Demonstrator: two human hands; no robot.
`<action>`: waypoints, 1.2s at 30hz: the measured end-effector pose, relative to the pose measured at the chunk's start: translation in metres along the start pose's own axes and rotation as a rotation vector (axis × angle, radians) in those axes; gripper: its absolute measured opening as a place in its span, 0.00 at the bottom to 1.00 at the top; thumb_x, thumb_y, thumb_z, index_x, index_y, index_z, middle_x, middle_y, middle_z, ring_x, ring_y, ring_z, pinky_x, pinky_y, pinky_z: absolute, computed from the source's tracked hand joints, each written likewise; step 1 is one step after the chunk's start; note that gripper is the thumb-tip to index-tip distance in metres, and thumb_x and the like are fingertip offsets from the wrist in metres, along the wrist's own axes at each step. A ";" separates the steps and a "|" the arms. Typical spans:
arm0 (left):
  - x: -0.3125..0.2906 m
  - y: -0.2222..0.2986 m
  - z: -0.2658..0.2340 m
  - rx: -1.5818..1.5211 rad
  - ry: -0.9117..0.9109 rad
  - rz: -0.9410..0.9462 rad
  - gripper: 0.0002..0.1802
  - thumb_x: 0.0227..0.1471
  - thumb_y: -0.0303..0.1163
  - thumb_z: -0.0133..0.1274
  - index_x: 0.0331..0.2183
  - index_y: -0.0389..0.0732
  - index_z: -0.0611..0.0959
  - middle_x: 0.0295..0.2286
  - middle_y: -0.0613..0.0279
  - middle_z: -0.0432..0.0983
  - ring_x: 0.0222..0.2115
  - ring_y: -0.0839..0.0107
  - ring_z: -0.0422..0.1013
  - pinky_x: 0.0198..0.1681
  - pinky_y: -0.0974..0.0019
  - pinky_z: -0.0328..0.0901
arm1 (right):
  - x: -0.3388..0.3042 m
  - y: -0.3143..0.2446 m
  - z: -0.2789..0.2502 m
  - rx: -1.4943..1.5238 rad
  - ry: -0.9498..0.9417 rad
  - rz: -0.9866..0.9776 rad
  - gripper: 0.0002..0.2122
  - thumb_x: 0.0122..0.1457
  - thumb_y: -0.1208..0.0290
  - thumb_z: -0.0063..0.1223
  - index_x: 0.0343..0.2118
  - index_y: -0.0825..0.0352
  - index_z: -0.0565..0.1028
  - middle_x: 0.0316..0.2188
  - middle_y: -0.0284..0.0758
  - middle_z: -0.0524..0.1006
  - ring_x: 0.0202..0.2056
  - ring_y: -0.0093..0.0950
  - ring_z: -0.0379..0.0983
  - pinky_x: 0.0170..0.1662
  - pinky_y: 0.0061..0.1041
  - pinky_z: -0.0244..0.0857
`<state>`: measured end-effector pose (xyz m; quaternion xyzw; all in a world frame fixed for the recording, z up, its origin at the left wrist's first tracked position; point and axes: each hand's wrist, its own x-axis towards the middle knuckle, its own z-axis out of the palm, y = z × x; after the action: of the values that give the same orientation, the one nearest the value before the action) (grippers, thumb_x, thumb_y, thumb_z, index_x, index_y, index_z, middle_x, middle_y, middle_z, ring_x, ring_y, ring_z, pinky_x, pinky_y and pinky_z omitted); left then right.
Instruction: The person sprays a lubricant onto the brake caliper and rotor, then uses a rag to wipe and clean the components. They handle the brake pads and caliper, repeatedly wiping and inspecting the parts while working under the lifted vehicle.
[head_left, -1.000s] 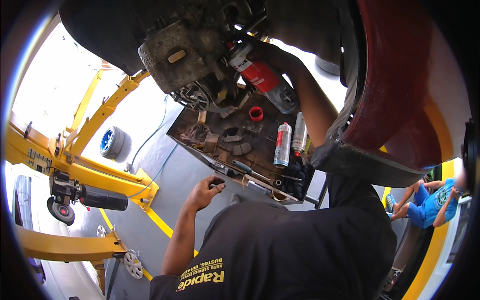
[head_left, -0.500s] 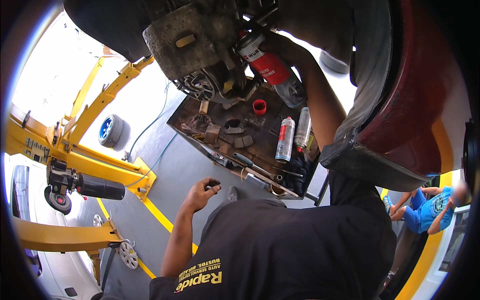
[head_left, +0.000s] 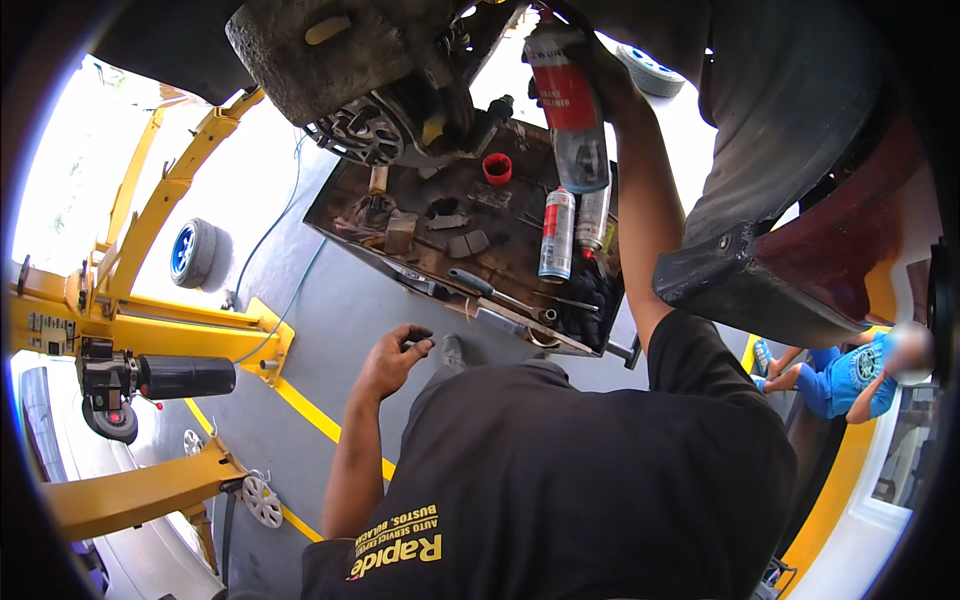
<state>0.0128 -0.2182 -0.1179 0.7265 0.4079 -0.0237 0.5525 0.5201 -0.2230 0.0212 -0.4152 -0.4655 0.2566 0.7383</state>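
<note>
My right hand [head_left: 608,82] is wrapped round a red, silver and grey spray can [head_left: 570,105], held upright above the workbench-like tray [head_left: 335,205]. Left of the can hangs the grimy brake and hub assembly [head_left: 310,70] of a raised vehicle, apart from the can. My left hand [head_left: 396,362] hovers in front of the tray with thumb and fingers apart and nothing in it. Two more spray cans lie on the tray: one red and silver [head_left: 557,238], one partly hidden [head_left: 594,222]. A red cap [head_left: 497,168] and brake pads [head_left: 468,243] lie there too.
A ratchet [head_left: 490,288] lies along the tray's near edge. At right, the dark red bumper [head_left: 800,270] overhangs my arm. Yellow lift arms [head_left: 170,190], a hose [head_left: 290,315] and a loose wheel [head_left: 193,253] are at left. A person in blue [head_left: 850,375] sits far right.
My right hand has moved the spray can to the right, away from the brake assembly, and turned it more upright. The view has shifted slightly. My left hand still hangs loosely.
</note>
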 end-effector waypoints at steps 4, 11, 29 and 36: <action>0.015 -0.003 0.005 0.016 -0.050 -0.010 0.19 0.64 0.37 0.58 0.52 0.36 0.82 0.44 0.57 0.84 0.43 0.68 0.78 0.50 0.62 0.70 | -0.096 0.036 0.015 0.073 0.228 0.059 0.36 0.63 0.72 0.59 0.71 0.62 0.53 0.49 0.45 0.77 0.47 0.33 0.79 0.54 0.32 0.75; 0.064 0.018 0.012 0.102 -0.187 0.077 0.20 0.64 0.38 0.59 0.52 0.36 0.83 0.42 0.56 0.84 0.43 0.66 0.78 0.51 0.61 0.70 | -0.197 0.116 0.052 -0.380 0.358 0.179 0.43 0.51 0.74 0.72 0.69 0.60 0.58 0.54 0.41 0.74 0.54 0.33 0.74 0.59 0.35 0.69; 0.124 0.038 -0.015 0.033 -0.334 0.196 0.15 0.65 0.35 0.59 0.49 0.38 0.83 0.40 0.63 0.83 0.40 0.75 0.76 0.46 0.66 0.69 | -0.170 0.040 0.025 -0.067 0.733 0.340 0.13 0.69 0.64 0.58 0.29 0.66 0.80 0.19 0.29 0.74 0.18 0.19 0.69 0.21 0.21 0.58; 0.129 0.028 -0.031 -0.041 -0.306 0.174 0.14 0.65 0.36 0.59 0.47 0.37 0.83 0.36 0.66 0.84 0.36 0.76 0.74 0.43 0.68 0.68 | -0.204 0.040 0.015 0.264 0.515 0.147 0.17 0.73 0.57 0.50 0.28 0.62 0.73 0.25 0.28 0.71 0.26 0.18 0.67 0.31 0.23 0.61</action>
<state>0.1033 -0.1216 -0.1469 0.7355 0.2553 -0.0778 0.6227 0.4180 -0.3523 -0.1057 -0.3995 -0.1942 0.2537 0.8592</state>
